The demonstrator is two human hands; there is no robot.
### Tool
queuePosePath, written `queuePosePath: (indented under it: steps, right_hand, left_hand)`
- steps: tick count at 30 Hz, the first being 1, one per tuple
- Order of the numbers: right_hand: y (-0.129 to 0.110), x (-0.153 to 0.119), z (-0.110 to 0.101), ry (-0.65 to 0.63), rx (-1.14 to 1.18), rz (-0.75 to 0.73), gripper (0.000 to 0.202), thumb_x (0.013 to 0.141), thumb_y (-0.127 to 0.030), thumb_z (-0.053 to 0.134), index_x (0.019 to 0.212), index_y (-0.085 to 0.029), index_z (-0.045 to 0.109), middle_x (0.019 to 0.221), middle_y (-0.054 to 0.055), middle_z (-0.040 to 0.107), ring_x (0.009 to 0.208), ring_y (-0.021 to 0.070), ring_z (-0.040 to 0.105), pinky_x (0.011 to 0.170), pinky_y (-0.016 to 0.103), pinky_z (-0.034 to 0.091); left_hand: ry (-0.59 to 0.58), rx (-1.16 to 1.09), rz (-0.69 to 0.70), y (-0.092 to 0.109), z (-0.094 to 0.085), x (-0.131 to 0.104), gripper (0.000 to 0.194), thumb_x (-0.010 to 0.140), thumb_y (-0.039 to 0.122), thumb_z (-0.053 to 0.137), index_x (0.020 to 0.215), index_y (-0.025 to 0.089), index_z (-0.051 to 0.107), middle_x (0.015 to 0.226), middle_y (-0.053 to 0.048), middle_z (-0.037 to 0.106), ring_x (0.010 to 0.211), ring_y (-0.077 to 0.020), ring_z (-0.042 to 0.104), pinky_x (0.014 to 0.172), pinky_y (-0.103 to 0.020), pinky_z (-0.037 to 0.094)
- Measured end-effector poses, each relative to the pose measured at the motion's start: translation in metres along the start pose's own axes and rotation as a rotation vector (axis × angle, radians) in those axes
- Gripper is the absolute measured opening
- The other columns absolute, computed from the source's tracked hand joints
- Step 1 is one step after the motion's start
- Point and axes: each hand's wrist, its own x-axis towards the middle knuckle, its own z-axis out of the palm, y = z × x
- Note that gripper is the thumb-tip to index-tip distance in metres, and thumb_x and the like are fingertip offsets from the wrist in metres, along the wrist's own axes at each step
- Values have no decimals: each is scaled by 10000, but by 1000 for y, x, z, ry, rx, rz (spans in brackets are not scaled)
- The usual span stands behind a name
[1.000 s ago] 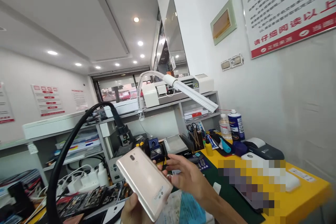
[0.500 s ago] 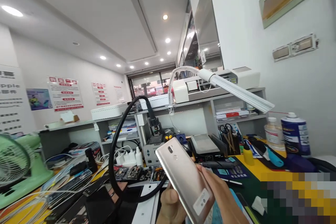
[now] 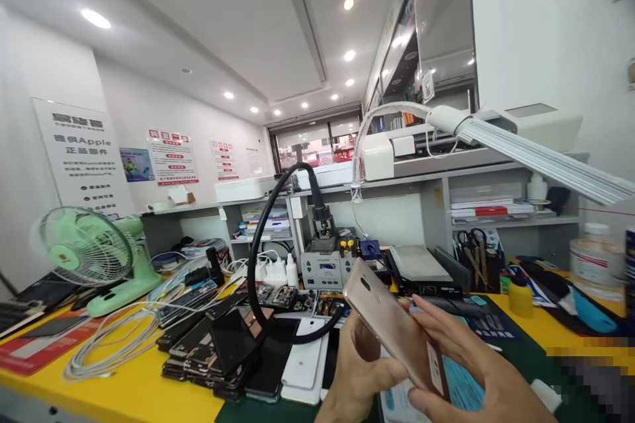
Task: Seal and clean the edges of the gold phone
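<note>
A gold smartphone point(image 3: 391, 320) is held up over the bench, tilted, with its back and a white label towards me. My left hand point(image 3: 354, 363) grips its left edge, the thumb lying across the lower side. On the right edge, my right hand point(image 3: 476, 363) holds it between thumb and fingers. The phone's screen is turned away and hidden. Below it, partly covered by the hands, lies a light blue printed item point(image 3: 461, 380). Just left of my left hand are white phones point(image 3: 303, 363) on the bench.
A black hose point(image 3: 255, 264) loops up from the grey rework station point(image 3: 325, 268). Stacked phone parts point(image 3: 203, 350) and white cables point(image 3: 106, 337) lie left, near a green fan point(image 3: 89, 251). A white lamp point(image 3: 540, 152) arches overhead. A yellow bottle point(image 3: 520, 297) stands right.
My view has swung left, bringing more of the fan and bench into sight. The phone has turned more edge-on, and my right hand has shifted its fingers along it; both hands still hold it.
</note>
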Motion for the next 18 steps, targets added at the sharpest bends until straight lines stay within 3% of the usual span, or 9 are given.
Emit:
queuePosePath:
  steps: [5, 10, 14, 18]
  right_hand:
    - [-13, -4, -12, -109, 106, 100, 934, 726, -422, 797, 1547, -295, 371, 1495, 119, 495, 1367, 361, 470, 1076, 455, 478]
    - [-15, -5, -31, -168, 60, 83, 975, 719, -417, 835, 1557, -269, 359, 1494, 134, 488, 1372, 354, 457, 1125, 479, 408]
    - [-12, 4, -55, -243, -81, 85, 990, 708, -455, 843, 1559, -308, 357, 1480, 105, 513, 1343, 353, 487, 1076, 447, 442]
    - [1, 13, -65, -321, -228, 92, 905, 701, -460, 839, 1510, -346, 449, 1523, 69, 475, 1313, 367, 509, 1012, 413, 474]
  left_hand:
    - [81, 12, 24, -7, -8, -8, 771, 647, 465, 897, 1312, 208, 604, 1284, -161, 673, 1182, -375, 612, 1005, -468, 473]
    - [144, -31, 52, -7, -22, -6, 930, 659, 475, 892, 1453, 245, 466, 1337, -161, 639, 1191, -358, 611, 999, -436, 481]
    - [214, -28, 148, 9, -39, 0, 815, 696, 490, 855, 1400, 221, 542, 1313, -161, 639, 1213, -321, 575, 1050, -442, 464]
    - [293, 46, 202, 26, -59, -3, 617, 792, 402, 767, 1352, 207, 595, 1287, -156, 644, 1144, -283, 590, 1054, -493, 472]
